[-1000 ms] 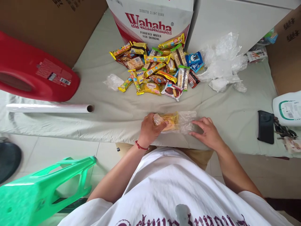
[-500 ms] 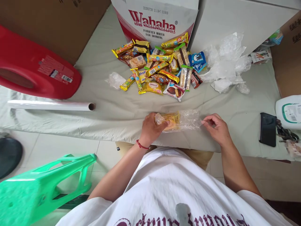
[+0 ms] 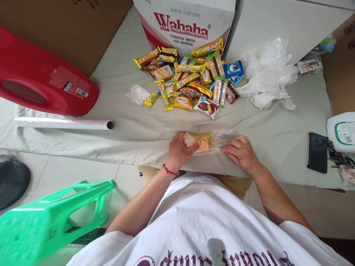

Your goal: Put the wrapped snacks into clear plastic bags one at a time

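Observation:
A yellow-wrapped snack pack (image 3: 205,142) lies near the table's front edge, partly covered by clear plastic film (image 3: 222,136). My left hand (image 3: 181,149) is closed on the snack's left end, its thumb laid across the top. Fingers pressed together, my right hand (image 3: 240,152) pinches the loose film to the right of the snack. Behind both hands a pile of wrapped snacks (image 3: 188,81) rests on the cloth, with bars and cakes in yellow, green, brown and blue wrappers.
A white and red water carton (image 3: 185,26) stands behind the pile. Crumpled clear film (image 3: 269,75) lies to its right. Leftward are a film roll (image 3: 63,123) and a red jug (image 3: 50,77). A phone (image 3: 317,152) sits far right; a green stool (image 3: 61,214) stands below left.
My right hand has moved left along the film, closer to the snack, and its fingers have closed in more. My left hand keeps its hold on the snack.

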Demonstrator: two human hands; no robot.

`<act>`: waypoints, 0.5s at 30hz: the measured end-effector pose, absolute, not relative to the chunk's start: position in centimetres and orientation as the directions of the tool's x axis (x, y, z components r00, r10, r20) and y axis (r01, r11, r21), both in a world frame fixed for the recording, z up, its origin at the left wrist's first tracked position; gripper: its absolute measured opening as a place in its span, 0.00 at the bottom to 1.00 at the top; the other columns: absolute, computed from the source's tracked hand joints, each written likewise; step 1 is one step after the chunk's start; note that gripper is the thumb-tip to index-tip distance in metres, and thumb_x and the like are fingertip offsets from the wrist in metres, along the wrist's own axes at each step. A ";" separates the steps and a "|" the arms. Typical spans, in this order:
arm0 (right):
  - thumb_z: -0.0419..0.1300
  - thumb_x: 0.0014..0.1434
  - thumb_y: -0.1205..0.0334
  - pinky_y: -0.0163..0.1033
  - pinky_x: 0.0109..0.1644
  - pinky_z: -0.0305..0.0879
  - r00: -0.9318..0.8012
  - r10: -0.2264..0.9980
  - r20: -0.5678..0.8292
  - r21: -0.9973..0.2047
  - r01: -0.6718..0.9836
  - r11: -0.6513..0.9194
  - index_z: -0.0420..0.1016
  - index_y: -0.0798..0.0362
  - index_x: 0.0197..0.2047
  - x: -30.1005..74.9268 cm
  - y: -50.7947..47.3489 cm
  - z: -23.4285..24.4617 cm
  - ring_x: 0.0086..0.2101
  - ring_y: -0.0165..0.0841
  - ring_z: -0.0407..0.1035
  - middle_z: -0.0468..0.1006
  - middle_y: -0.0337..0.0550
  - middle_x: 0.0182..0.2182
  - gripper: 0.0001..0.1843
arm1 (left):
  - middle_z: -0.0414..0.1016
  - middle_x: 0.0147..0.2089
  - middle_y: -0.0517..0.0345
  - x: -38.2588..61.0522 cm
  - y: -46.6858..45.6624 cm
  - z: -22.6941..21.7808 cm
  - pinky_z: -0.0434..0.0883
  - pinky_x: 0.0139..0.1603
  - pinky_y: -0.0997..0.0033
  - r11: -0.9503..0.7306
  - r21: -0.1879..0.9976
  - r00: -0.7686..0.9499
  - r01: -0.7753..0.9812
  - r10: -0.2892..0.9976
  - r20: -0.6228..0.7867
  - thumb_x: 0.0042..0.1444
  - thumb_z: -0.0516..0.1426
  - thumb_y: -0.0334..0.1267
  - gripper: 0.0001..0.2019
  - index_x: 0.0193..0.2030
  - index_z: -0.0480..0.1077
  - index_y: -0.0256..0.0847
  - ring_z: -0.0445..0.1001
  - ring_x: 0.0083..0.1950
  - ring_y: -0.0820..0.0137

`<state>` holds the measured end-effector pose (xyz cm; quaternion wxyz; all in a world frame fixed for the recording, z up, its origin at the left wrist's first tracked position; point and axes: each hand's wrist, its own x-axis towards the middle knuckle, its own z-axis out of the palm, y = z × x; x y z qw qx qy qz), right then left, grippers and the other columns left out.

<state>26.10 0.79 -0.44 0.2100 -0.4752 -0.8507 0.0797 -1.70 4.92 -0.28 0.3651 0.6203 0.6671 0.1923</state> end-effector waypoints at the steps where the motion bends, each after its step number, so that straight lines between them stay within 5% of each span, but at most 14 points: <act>1: 0.60 0.69 0.63 0.46 0.46 0.59 -0.474 0.843 0.254 -0.330 0.777 0.536 0.83 0.45 0.43 26.4 0.8 -0.4 0.42 0.39 0.66 0.79 0.43 0.34 0.09 | 0.75 0.42 0.51 -1.6 4.9 -0.3 0.70 0.45 0.58 0.156 0.700 0.028 0.697 0.969 -0.244 0.53 0.64 0.57 0.22 0.42 0.67 0.43 0.74 0.46 0.56; 4: 0.61 0.69 0.59 0.47 0.47 0.61 -0.473 0.851 0.227 -0.390 0.757 0.525 0.83 0.46 0.43 27.1 0.7 0.5 0.42 0.40 0.66 0.80 0.44 0.37 0.08 | 0.75 0.42 0.51 -1.5 4.8 -0.3 0.70 0.46 0.56 0.148 0.691 0.017 0.707 0.974 -0.226 0.53 0.64 0.56 0.21 0.41 0.66 0.44 0.74 0.47 0.55; 7: 0.59 0.69 0.56 0.50 0.54 0.63 -0.289 0.895 0.340 -0.465 0.775 0.427 0.80 0.46 0.50 27.3 1.5 2.0 0.46 0.42 0.68 0.78 0.47 0.44 0.11 | 0.75 0.42 0.51 -1.4 4.7 -0.3 0.70 0.46 0.57 0.136 0.694 0.017 0.707 0.978 -0.209 0.54 0.64 0.55 0.20 0.41 0.65 0.44 0.75 0.46 0.56; 9: 0.61 0.66 0.52 0.55 0.61 0.60 -0.200 0.912 0.358 -0.449 0.819 0.356 0.70 0.48 0.65 26.9 2.6 2.4 0.56 0.48 0.65 0.76 0.52 0.54 0.26 | 0.75 0.42 0.51 -1.4 4.6 -0.3 0.70 0.46 0.57 0.125 0.700 0.020 0.703 0.981 -0.195 0.54 0.64 0.54 0.19 0.41 0.66 0.44 0.75 0.46 0.56; 12: 0.67 0.60 0.49 0.61 0.66 0.54 -0.302 0.938 0.169 -0.405 0.847 0.346 0.53 0.54 0.76 25.9 4.3 1.8 0.65 0.55 0.56 0.74 0.57 0.58 0.47 | 0.74 0.42 0.52 -1.4 4.6 -0.5 0.70 0.45 0.57 0.124 0.704 0.018 0.699 0.981 -0.191 0.54 0.64 0.54 0.19 0.40 0.65 0.44 0.74 0.44 0.57; 15: 0.63 0.62 0.58 0.57 0.60 0.60 -0.334 0.942 -0.042 -0.333 0.893 0.302 0.72 0.53 0.62 24.8 4.5 0.9 0.55 0.52 0.65 0.79 0.52 0.44 0.25 | 0.73 0.39 0.53 -1.4 4.6 -0.8 0.71 0.45 0.56 0.126 0.698 0.011 0.705 0.982 -0.188 0.53 0.65 0.54 0.19 0.38 0.65 0.44 0.74 0.43 0.56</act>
